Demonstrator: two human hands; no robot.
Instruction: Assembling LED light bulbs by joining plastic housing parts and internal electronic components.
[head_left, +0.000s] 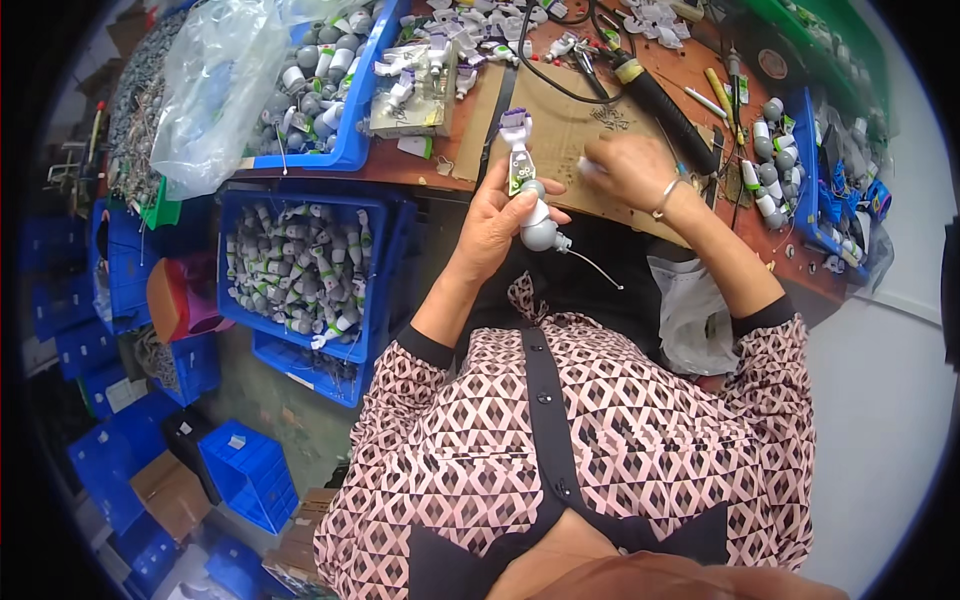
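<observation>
My left hand (488, 228) is closed around a white-and-grey plastic assembly (541, 234) in front of the table edge. The assembly has a purple-tipped white end, a green-marked middle, rounded grey parts and a thin pale wire trailing from its lower end. Over the cardboard sheet (545, 105) is my right hand (632, 168), to the right of the assembly and apart from it. Its fingers are bent together, with a small white piece at the fingertips that I cannot make out. A bracelet circles the right wrist.
A blue bin (350, 130) of grey-and-white parts stands at the table's left; another bin (375, 265) sits below it. A thick black-handled tool (665, 115) with a cable lies beyond my right hand. More parts fill a blue tray (812, 190) at the right.
</observation>
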